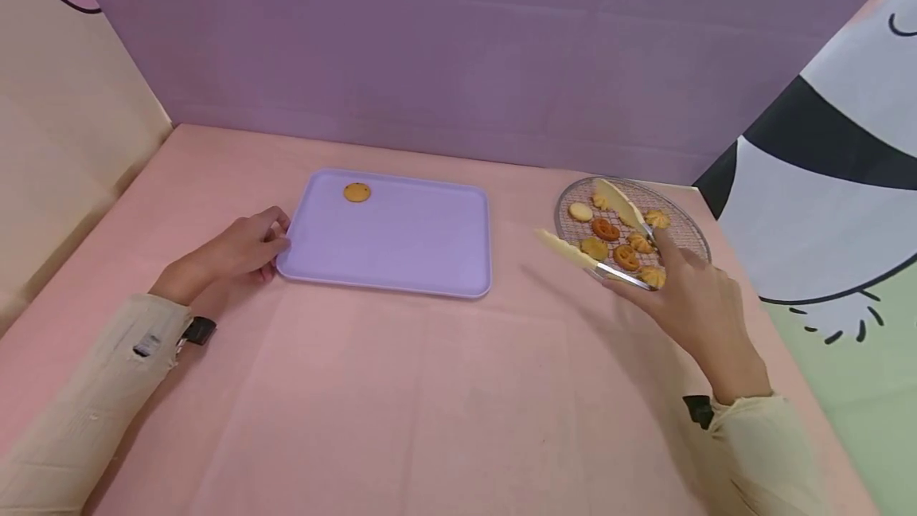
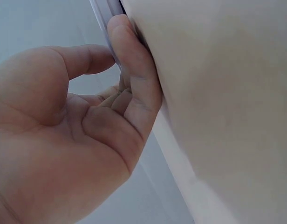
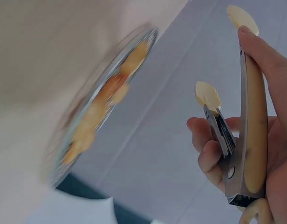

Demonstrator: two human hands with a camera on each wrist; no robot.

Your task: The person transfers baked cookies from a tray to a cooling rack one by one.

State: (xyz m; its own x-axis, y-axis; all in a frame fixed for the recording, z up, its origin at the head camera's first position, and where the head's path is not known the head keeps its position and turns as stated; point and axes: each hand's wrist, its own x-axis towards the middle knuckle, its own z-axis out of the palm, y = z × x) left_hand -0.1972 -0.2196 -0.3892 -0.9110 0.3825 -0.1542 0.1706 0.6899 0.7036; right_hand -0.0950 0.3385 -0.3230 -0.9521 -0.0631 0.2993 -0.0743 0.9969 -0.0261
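My left hand [image 1: 239,248] grips the left edge of a lavender tray [image 1: 401,249] between thumb and fingers. In the left wrist view the thumb and a curled finger meet at the tray rim [image 2: 104,21]. A round cookie with dark specks [image 1: 357,193] lies near the tray's back left. My right hand [image 1: 702,305] holds tongs [image 1: 569,248] with cream tips and metal arms, their arms spread apart over a round wire rack [image 1: 693,223]. Nothing is between the tips. Several cookies lie on the rack, among them pretzel-shaped cookies [image 1: 626,256] and a pale round cookie [image 1: 580,212].
A pink cloth [image 1: 458,388] covers the table. Behind it stands a purple backdrop [image 1: 458,54], with a cream panel [image 1: 72,118] on the left and a panel with a cartoon print [image 1: 824,205] on the right. The rack sits near the table's back right corner.
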